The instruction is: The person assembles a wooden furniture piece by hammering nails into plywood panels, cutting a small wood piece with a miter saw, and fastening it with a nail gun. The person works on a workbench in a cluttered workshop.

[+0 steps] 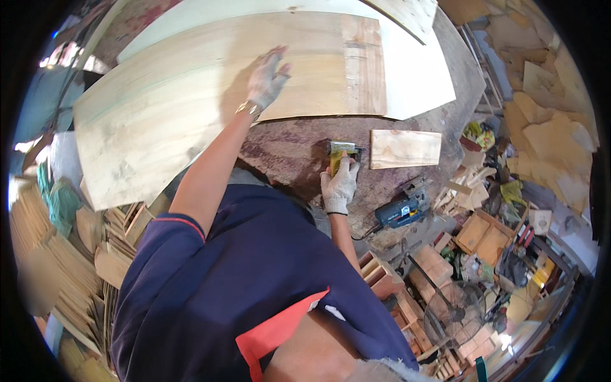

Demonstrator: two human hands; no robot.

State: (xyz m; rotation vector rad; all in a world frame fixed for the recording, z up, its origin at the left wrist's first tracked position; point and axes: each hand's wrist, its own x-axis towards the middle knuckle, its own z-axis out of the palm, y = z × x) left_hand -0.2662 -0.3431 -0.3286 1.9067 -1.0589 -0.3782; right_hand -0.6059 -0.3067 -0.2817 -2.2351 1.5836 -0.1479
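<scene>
My left hand [267, 81], in a pale glove with bare fingertips and a watch at the wrist, is open over a large plywood panel [159, 76]. Its fingers are apart and hold nothing; whether it touches the wood I cannot tell. A strip of browner wood [366, 67] lies along the panel's right end. My right hand [339, 186], gloved too, is closed round a yellow and silver hand tool [344, 148] above the stained worktable, just below the panel's edge. The fingers partly hide the tool, so its exact kind is unclear.
A short wooden board [405, 149] lies right of the tool. Below it sits a blue jigsaw [401, 210] with its cord. White sheet material [417, 83] lies under the panel. A fan [455, 312] and wood scraps crowd the lower right; stacked boards [63, 267] stand at left.
</scene>
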